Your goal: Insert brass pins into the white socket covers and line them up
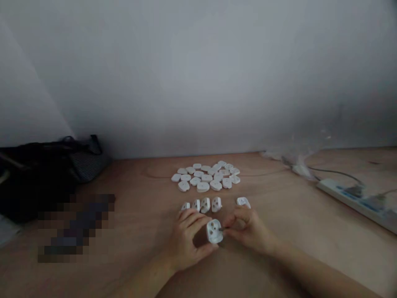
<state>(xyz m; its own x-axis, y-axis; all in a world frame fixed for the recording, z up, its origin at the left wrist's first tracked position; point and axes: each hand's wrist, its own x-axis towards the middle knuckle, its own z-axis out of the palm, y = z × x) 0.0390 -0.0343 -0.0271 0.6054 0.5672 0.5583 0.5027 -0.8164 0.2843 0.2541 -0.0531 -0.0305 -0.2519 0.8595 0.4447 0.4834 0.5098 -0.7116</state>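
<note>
Casing [214,231] sits between left hand [187,236], gripping it, and right hand [248,230], pinching a dark piece [221,229].

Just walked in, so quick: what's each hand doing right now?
Left hand: holding a white piece.
Right hand: pinching a small dark part, unclear what.

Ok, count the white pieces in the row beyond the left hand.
4, side by side: leftmost piece, second piece, third piece, rightmost piece. The left hand partly covers the row; more may hide.
</note>
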